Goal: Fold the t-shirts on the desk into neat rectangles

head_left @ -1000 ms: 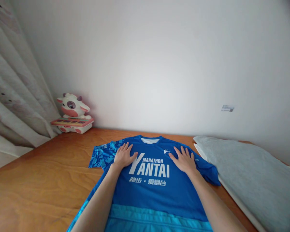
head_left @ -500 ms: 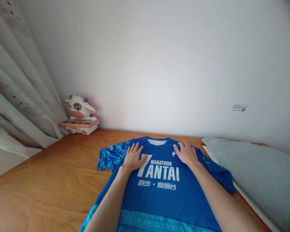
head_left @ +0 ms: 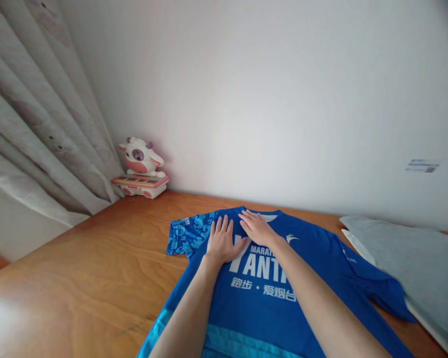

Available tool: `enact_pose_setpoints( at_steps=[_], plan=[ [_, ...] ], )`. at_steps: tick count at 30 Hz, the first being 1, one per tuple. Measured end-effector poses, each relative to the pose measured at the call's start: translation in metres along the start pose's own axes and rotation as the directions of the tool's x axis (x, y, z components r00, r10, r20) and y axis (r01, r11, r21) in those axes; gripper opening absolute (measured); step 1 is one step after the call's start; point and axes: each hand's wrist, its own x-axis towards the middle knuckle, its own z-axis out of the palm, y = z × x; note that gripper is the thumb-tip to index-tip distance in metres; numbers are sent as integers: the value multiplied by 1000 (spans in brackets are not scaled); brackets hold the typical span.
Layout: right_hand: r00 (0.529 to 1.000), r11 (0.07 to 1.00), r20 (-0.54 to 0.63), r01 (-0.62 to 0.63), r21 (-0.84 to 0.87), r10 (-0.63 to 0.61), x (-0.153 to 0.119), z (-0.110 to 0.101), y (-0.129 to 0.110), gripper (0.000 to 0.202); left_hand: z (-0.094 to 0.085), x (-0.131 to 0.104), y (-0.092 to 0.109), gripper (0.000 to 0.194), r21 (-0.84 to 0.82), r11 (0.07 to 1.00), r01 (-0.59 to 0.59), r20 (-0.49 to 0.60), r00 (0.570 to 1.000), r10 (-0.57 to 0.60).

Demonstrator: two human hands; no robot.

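A blue short-sleeved T-shirt (head_left: pixel 254 311) with white lettering lies spread face up, its collar toward the wall. On the left of its chest rests my left hand (head_left: pixel 222 242), fingers spread and flat beside the big letter Y. My right hand (head_left: pixel 258 229) is at the collar, close to the left one, fingers stretched out and holding nothing. My right forearm hides part of the lettering. The patterned left-side sleeve (head_left: pixel 190 234) lies flat, while the sleeve on the right (head_left: pixel 388 293) is creased and touches a grey cloth item.
The shirt lies on a wooden surface (head_left: pixel 97 268) against a white wall (head_left: pixel 269 109). A toy cow with a keyboard (head_left: pixel 142 171) stands in the back left corner by a curtain (head_left: pixel 48 114). At right lies a grey pillow-like item (head_left: pixel 414 253).
My right hand has moved left across the shirt from the right of the chest to the collar. My left hand stays on the left chest. The view has turned slightly.
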Motion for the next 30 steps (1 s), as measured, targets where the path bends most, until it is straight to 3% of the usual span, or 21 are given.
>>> enact_pose_setpoints(
  at_steps=[4,9,11,13,16,18,21,24,26,30],
  plan=[
    [996,999,93,-12,35,8,25,13,-18,56,1,-2,-4,71,15,978,210,-21,977,-210],
    [990,996,125,-74,42,69,34,12,-17,58,0,-2,-12,95,-39,973,226,30,974,-225],
    [993,996,99,-75,47,71,30,9,-21,58,-4,1,-13,94,-66,969,237,16,972,-236],
    [996,995,37,-82,52,80,20,8,-30,55,-11,4,-15,79,-86,955,283,-19,958,-285],
    [988,987,-56,-142,71,146,0,12,-47,54,-27,5,-26,53,-63,905,421,-68,903,-425],
    [975,973,-104,-182,139,197,-16,17,-57,54,-41,3,-41,47,-35,847,531,-82,843,-531],
    [960,943,-205,-121,311,191,-36,26,-66,53,-64,-3,-73,46,-34,720,693,-79,716,-693],
    [942,917,-307,-6,399,139,-52,34,-67,53,-80,-11,-102,58,-49,612,789,-56,610,-790],
    [924,902,-357,34,431,135,-58,38,-66,52,-83,-15,-114,64,-57,591,805,-18,591,-807],
    [896,869,-424,99,486,135,-65,38,-64,49,-75,-17,-116,58,-56,641,765,48,644,-764]
  ],
)
